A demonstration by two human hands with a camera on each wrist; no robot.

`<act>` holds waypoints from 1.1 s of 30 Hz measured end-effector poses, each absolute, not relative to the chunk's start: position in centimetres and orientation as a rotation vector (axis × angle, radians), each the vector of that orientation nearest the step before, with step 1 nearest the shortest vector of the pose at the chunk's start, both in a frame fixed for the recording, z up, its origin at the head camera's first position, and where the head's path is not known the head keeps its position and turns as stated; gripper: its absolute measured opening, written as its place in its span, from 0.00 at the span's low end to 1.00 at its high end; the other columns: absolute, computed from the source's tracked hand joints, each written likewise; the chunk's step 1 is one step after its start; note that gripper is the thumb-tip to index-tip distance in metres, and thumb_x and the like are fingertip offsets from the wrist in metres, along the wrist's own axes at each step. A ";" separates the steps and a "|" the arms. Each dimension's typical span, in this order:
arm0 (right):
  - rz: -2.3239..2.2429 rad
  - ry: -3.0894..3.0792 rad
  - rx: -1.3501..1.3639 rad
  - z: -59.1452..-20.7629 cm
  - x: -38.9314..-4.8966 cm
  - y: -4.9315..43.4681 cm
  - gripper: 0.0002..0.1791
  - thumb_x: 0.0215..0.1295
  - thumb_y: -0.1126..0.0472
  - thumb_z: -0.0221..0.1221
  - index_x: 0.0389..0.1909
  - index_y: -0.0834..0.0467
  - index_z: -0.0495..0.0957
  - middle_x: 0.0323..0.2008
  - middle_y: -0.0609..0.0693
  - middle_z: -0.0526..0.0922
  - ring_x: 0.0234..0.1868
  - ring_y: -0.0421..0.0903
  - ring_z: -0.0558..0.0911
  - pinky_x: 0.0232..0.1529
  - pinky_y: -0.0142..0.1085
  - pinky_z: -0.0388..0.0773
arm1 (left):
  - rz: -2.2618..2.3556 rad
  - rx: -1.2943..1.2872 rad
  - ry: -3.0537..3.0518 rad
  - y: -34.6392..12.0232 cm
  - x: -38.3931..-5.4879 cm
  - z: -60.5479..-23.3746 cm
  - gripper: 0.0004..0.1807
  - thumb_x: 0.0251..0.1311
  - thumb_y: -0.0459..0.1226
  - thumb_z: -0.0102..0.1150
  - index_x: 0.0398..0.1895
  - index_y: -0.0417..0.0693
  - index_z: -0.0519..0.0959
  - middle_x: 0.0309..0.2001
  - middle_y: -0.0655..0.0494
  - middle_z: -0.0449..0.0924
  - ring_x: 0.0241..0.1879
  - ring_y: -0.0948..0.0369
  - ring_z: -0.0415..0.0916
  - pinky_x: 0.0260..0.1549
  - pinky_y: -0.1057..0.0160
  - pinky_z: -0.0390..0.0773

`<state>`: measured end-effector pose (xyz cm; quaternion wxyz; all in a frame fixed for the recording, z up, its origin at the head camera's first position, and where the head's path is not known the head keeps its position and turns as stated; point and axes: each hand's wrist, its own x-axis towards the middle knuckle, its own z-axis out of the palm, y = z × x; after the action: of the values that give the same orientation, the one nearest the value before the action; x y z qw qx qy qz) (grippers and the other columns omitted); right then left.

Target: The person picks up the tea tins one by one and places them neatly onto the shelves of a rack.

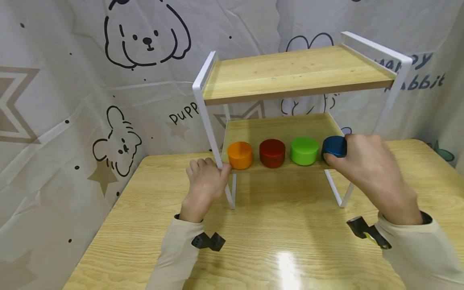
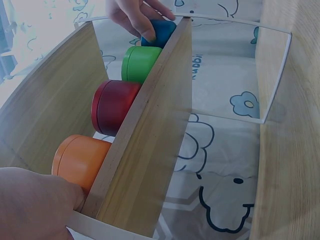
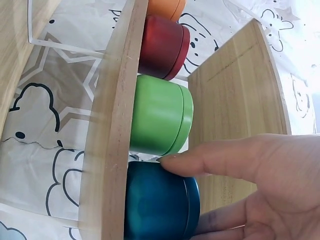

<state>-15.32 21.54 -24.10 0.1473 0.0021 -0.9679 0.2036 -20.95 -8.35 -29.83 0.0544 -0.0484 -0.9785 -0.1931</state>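
Observation:
Four round lidded tins stand in a row on the lower board (image 1: 279, 125) of a small two-tier rack. From left to right they are an orange tin (image 1: 240, 156), a red tin (image 1: 272, 154), a green tin (image 1: 304, 152) and a blue tin (image 1: 334, 146). My right hand (image 1: 375, 173) holds the blue tin at the row's right end, with the thumb (image 3: 200, 157) on the side toward the green tin and fingers on the far side. My left hand (image 1: 208, 179) grips the rack's left front post (image 1: 208, 129), its thumb right beside the orange tin.
The rack's upper wooden board (image 1: 290, 74) spans above the tins between white metal side frames. Its feet stand on a wood-grain table (image 1: 282, 237). A pale printed curtain (image 1: 246, 28) hangs behind and at left. A small black camera is strapped at each wrist.

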 end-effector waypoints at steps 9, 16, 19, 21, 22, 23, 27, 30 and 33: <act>0.559 -2.836 -0.069 -24.0 -15.7 21.3 0.20 0.57 0.54 0.60 0.15 0.62 0.66 0.16 0.54 0.63 0.15 0.50 0.65 0.13 0.37 0.59 | -0.583 -0.145 -2.979 -8.3 -21.0 -29.8 0.25 0.63 0.50 0.32 0.24 0.39 0.68 0.29 0.43 0.64 0.36 0.45 0.56 0.41 0.51 0.54; 0.488 -2.880 -0.100 -23.8 -15.7 21.2 0.23 0.59 0.50 0.59 0.14 0.61 0.66 0.16 0.55 0.64 0.16 0.51 0.66 0.13 0.38 0.60 | -0.593 -0.145 -2.973 -8.3 -21.0 -29.9 0.24 0.63 0.50 0.33 0.24 0.39 0.68 0.28 0.44 0.64 0.35 0.45 0.56 0.40 0.52 0.53; 0.438 -2.890 -0.094 -23.8 -15.7 21.0 0.24 0.60 0.49 0.59 0.14 0.62 0.68 0.17 0.57 0.66 0.17 0.52 0.67 0.14 0.40 0.61 | -0.593 -0.138 -2.976 -8.3 -21.0 -29.9 0.24 0.63 0.50 0.33 0.24 0.39 0.68 0.29 0.44 0.64 0.35 0.45 0.56 0.40 0.52 0.53; 0.408 -2.892 -0.089 -23.8 -15.7 20.9 0.24 0.60 0.49 0.59 0.15 0.64 0.69 0.17 0.58 0.67 0.17 0.53 0.68 0.15 0.41 0.62 | -0.593 -0.134 -2.975 -8.3 -21.0 -29.9 0.24 0.63 0.50 0.33 0.24 0.39 0.69 0.29 0.44 0.64 0.35 0.45 0.56 0.40 0.52 0.53; 0.392 -2.893 -0.086 -23.8 -15.7 20.9 0.24 0.61 0.49 0.59 0.16 0.64 0.70 0.17 0.59 0.68 0.17 0.53 0.68 0.14 0.41 0.62 | -0.597 -0.132 -2.975 -8.3 -20.9 -29.9 0.24 0.63 0.50 0.33 0.24 0.39 0.69 0.29 0.44 0.64 0.35 0.45 0.56 0.40 0.52 0.53; 0.382 -2.891 -0.086 -23.8 -15.7 20.8 0.24 0.60 0.49 0.59 0.16 0.65 0.70 0.17 0.59 0.68 0.17 0.54 0.69 0.14 0.42 0.62 | -0.602 -0.132 -2.974 -8.4 -20.9 -29.9 0.24 0.63 0.50 0.33 0.24 0.39 0.69 0.29 0.44 0.65 0.35 0.45 0.56 0.40 0.52 0.53; 0.369 -2.892 -0.095 -23.7 -15.4 20.7 0.24 0.60 0.50 0.60 0.18 0.66 0.70 0.17 0.60 0.68 0.17 0.54 0.69 0.13 0.41 0.62 | -0.609 -0.135 -2.968 -8.4 -20.9 -29.9 0.24 0.63 0.50 0.33 0.23 0.39 0.69 0.28 0.44 0.65 0.35 0.45 0.56 0.40 0.52 0.53; 0.374 -2.884 -0.100 -23.6 -15.0 20.6 0.24 0.60 0.50 0.61 0.24 0.70 0.70 0.19 0.63 0.70 0.17 0.55 0.70 0.13 0.42 0.65 | -0.602 -0.142 -2.963 -8.4 -21.0 -29.9 0.24 0.63 0.50 0.33 0.23 0.39 0.68 0.28 0.44 0.65 0.35 0.45 0.56 0.40 0.51 0.53; 0.379 -2.868 -0.081 -23.4 -14.5 20.6 0.27 0.60 0.50 0.62 0.33 0.75 0.70 0.23 0.67 0.73 0.18 0.57 0.73 0.12 0.44 0.67 | -0.599 -0.145 -2.959 -8.3 -21.0 -29.9 0.24 0.63 0.50 0.32 0.23 0.39 0.68 0.28 0.43 0.65 0.35 0.45 0.56 0.40 0.51 0.53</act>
<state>-14.47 20.65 -23.37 0.1232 -0.0279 -0.9834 0.1299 -20.99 -8.34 -29.93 0.0595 -0.0477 -0.9772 -0.1980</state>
